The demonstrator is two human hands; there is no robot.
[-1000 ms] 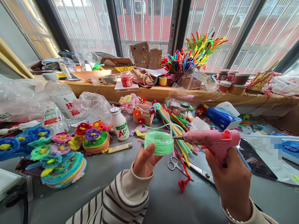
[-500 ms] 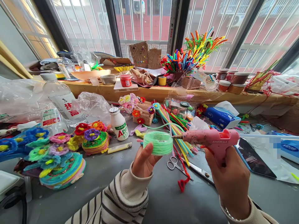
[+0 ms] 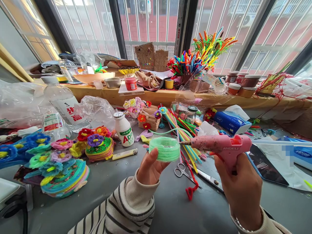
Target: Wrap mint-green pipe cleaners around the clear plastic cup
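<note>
The left hand (image 3: pixel 149 169) was clamped on the green wrapped ring (image 3: pixel 164 149), above the grey surface (image 3: pixel 109 182). The right hand (image 3: pixel 241 190) gripped the pink glue gun (image 3: pixel 224 145) at the ring's 3 o'clock, nozzle touching its edge. Scissors (image 3: pixel 181 170) lay between the hands.

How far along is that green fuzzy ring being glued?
Done: flower-topped discs lie stacked at the left of the table. In hand: the left hand holds the green coil, and the right hand aims the pink glue gun, nozzle at the coil's right edge. Left, seemingly: the coil bears no flower, and loose pipe cleaners lie behind it.
</note>
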